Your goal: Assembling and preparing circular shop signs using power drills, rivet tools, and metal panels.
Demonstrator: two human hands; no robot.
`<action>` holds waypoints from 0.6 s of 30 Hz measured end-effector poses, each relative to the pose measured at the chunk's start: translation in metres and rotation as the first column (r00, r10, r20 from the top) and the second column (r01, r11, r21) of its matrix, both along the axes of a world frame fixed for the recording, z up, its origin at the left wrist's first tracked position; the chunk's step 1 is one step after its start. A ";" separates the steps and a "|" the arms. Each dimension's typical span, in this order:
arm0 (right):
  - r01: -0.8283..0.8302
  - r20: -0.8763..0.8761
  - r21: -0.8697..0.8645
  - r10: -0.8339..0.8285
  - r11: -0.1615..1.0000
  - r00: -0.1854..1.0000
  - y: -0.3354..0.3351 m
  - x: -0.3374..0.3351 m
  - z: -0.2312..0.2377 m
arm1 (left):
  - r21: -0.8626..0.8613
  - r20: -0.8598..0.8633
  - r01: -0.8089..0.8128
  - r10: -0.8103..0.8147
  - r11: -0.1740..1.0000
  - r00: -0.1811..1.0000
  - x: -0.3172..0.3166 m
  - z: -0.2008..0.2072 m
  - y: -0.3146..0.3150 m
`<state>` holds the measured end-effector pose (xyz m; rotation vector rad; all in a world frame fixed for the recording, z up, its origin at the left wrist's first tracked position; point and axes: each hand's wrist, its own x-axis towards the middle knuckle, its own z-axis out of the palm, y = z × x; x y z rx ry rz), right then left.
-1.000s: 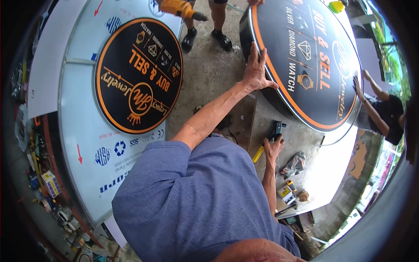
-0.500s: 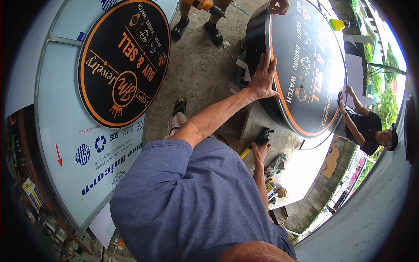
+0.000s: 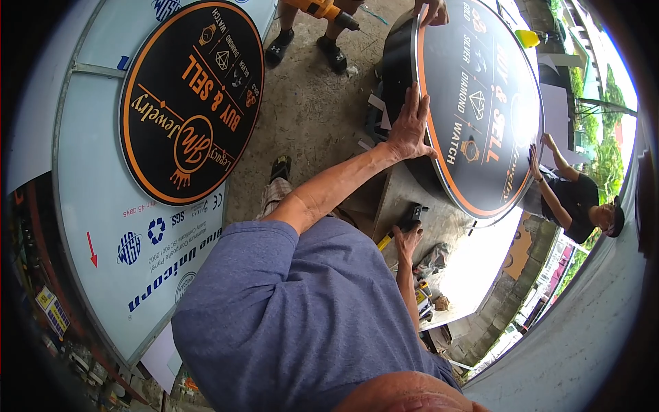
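Note:
A large round black sign [image 3: 480, 103] with an orange border lies face up on a deep black drum-shaped body [image 3: 399, 62]. Against its near left rim rests my left hand [image 3: 410, 132], palm down, with the fingers extended along the edge and the thumb apart. Lower down, beside the sign's body, my right hand [image 3: 408, 239] is closed around a hammer [image 3: 414, 215] with a dark head and a yellow handle; part of the handle is hidden. Another person's hand [image 3: 434, 12] holds the rim at the top, and a co-worker's hands [image 3: 535, 161] press the right rim.
A second round sign [image 3: 192, 103] lies on a pale blue panel [image 3: 96, 172] at left. One person holds a yellow drill [image 3: 322, 9] over the concrete floor [image 3: 302, 103]. The dark-clothed co-worker [image 3: 575, 206] stands at right. A grey cloth [image 3: 434, 259] and tools lie near my right arm.
The gap between the sign face and the thin rim band at far right has narrowed. A silver edge now shows along the left rim. My left hand stays on the edge.

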<state>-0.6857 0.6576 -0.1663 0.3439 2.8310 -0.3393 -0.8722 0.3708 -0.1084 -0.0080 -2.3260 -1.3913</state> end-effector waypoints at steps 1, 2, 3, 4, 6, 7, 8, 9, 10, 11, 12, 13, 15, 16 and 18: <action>0.004 0.001 -0.002 -0.004 1.000 1.000 0.001 0.001 -0.002 | 0.005 0.023 0.004 -0.004 1.000 1.000 0.000 0.000 0.000; -0.003 -0.028 0.004 0.004 1.000 1.000 0.003 0.002 -0.005 | 0.010 0.045 0.008 -0.008 1.000 0.999 0.000 0.000 0.001; -0.010 -0.057 0.010 0.010 1.000 0.998 0.004 0.003 -0.007 | 0.008 0.045 0.012 -0.012 1.000 0.999 -0.001 0.001 0.001; -0.009 -0.056 0.007 0.009 1.000 0.998 0.003 0.003 -0.006 | 0.003 0.038 0.004 -0.004 1.000 0.999 0.000 -0.001 0.001; 0.013 -0.024 -0.001 -0.013 1.000 1.000 0.000 0.002 -0.003 | -0.004 0.031 -0.003 0.003 1.000 1.000 0.000 -0.004 0.000; 0.017 -0.024 -0.004 -0.017 1.000 1.000 0.000 0.002 -0.003 | -0.008 0.020 -0.008 0.008 1.000 1.000 -0.001 -0.003 -0.001; 0.023 -0.018 -0.006 -0.023 1.000 1.000 0.000 0.002 -0.002 | -0.012 0.009 -0.013 0.013 1.000 1.000 0.000 -0.002 -0.002; 0.029 -0.011 -0.007 -0.029 1.000 1.000 -0.001 0.002 -0.001 | -0.015 0.009 -0.009 0.010 1.000 1.000 0.001 -0.001 -0.002; 0.035 -0.011 -0.011 -0.035 0.999 0.999 0.001 0.003 -0.002 | -0.052 0.081 -0.003 0.007 0.999 0.997 0.002 0.004 -0.002; 0.007 -0.038 -0.021 -0.007 1.000 0.999 0.003 0.004 -0.003 | -0.089 0.152 0.006 0.008 0.996 0.988 0.004 0.007 -0.002; -0.022 -0.064 -0.031 0.020 0.999 0.998 0.005 0.006 -0.004 | -0.093 0.152 0.013 0.001 0.996 0.988 0.004 0.004 -0.001; -0.017 -0.065 -0.035 0.014 0.999 0.998 0.005 0.006 -0.003 | -0.072 0.107 -0.003 0.011 0.997 0.994 0.004 0.001 -0.001; -0.042 -0.069 -0.040 0.039 0.998 0.997 0.006 0.007 -0.003 | -0.054 0.063 -0.009 0.013 0.998 0.998 0.001 -0.004 0.000; -0.024 -0.070 -0.042 0.021 0.999 0.997 0.007 0.008 -0.002 | -0.075 0.075 -0.009 0.014 0.997 0.997 0.001 -0.004 0.002; -0.037 -0.035 -0.092 0.034 0.995 0.999 0.010 0.008 0.000 | -0.097 0.087 0.016 -0.008 0.995 0.996 0.000 -0.005 0.004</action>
